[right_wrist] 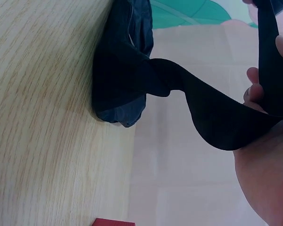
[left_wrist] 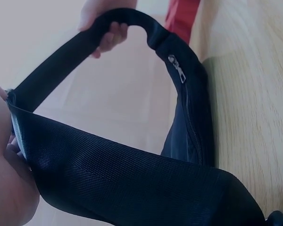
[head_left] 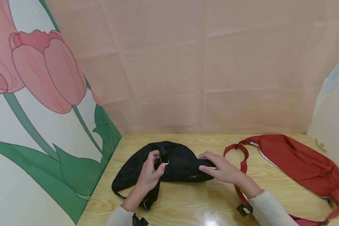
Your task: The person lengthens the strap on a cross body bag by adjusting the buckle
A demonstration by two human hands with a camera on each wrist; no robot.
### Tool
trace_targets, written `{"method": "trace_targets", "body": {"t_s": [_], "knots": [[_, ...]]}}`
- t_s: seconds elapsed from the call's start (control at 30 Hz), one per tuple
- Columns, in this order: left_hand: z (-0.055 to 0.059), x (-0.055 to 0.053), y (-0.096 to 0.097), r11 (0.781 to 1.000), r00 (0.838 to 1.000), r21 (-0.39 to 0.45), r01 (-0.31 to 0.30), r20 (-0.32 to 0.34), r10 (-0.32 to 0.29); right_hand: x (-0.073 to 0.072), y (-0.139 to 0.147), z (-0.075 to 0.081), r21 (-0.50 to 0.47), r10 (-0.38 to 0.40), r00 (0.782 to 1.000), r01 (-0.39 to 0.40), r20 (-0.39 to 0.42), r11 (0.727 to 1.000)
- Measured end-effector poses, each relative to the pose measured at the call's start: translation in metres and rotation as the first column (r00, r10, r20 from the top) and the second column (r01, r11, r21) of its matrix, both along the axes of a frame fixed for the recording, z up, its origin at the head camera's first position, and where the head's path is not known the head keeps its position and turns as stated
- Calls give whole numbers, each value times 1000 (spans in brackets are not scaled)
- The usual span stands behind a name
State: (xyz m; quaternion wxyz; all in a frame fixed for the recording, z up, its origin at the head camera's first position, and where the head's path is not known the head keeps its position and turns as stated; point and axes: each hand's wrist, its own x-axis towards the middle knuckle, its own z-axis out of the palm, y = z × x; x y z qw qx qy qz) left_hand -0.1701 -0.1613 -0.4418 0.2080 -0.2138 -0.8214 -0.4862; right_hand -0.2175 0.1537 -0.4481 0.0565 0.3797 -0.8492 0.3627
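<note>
A black waist bag point(head_left: 178, 153) lies on the wooden table in the head view, with a metal zipper pull point(head_left: 195, 176) near its right end. Its wide black strap point(left_wrist: 104, 155) is lifted into a loop between my hands. My left hand point(head_left: 149, 174) pinches the strap at a shiny metal-edged strap adjuster point(head_left: 166, 161), in front of the bag's middle. A length of strap hangs from there to the table. At the bag's right end, my right hand point(head_left: 221, 168) grips the strap between thumb and fingers. The right wrist view shows the strap point(right_wrist: 226, 113) bending across that palm.
To the right lies a red waist bag point(head_left: 293, 160), its red strap point(head_left: 244, 157) looping toward my right forearm. A black buckle point(head_left: 244, 209) on that strap sits beside my right sleeve. Another black buckle point(head_left: 140, 221) is by my left sleeve. A tulip-printed wall point(head_left: 48, 72) borders the left.
</note>
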Motion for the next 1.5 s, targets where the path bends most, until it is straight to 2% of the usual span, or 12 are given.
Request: {"method": "trace_targets", "body": {"t_s": [0.33,0.77,1.5], "knots": [[-1,0,-1,1000,1000,1,0,7,0,1,0,2,8,-10,1000,10,13,1000],[-2,0,-6,1000,1000,13,7,0,-7,-1,3,0,-11,-12,1000,11,-19,1000],[3,-1,-12,999,999,36,31,-20,-30,-3,9,0,-15,-25,1000,24,-11,1000]]}}
